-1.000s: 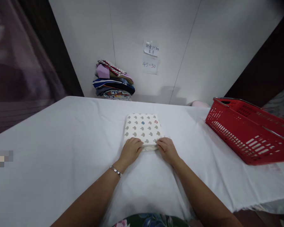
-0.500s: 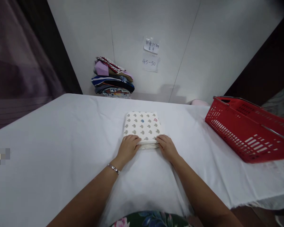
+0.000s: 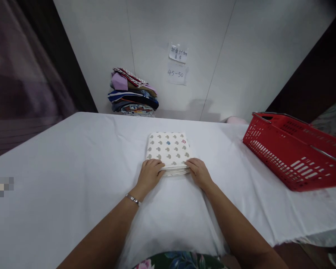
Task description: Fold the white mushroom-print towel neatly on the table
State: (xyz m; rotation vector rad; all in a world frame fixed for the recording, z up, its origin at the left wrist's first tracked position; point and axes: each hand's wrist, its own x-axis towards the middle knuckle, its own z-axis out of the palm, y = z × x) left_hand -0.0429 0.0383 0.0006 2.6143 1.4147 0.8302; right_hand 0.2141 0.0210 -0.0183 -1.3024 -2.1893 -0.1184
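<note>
Hands [image 3: 149, 175] [image 3: 198, 172] grip folded cloth [image 3: 168, 149] near edge.

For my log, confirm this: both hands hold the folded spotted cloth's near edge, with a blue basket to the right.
Wrong colour: the head view shows the basket is red, not blue. The left hand and right hand do hold the near edge of the folded spotted cloth.
</note>
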